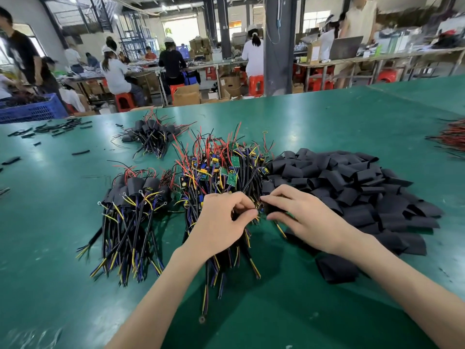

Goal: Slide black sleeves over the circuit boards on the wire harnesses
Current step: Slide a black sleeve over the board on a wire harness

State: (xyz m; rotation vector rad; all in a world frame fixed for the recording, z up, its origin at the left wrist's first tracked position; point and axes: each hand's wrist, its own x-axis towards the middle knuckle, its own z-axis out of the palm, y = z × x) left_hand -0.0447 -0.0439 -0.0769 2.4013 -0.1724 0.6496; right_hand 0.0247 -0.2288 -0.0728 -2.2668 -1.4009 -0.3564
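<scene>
A heap of wire harnesses with bare green circuit boards lies in the middle of the green table. To its right spreads a pile of flat black sleeves. My left hand pinches the wire ends of one harness at the heap's near edge. My right hand holds a black sleeve right beside those wire ends, fingertip to fingertip with the left. Two bundles of harnesses with sleeves on them lie at the left and further back.
Short black tube pieces are scattered at the far left, next to a blue crate. A red and black wire bundle lies at the right edge. One loose sleeve lies near my right forearm. People work at benches beyond the table.
</scene>
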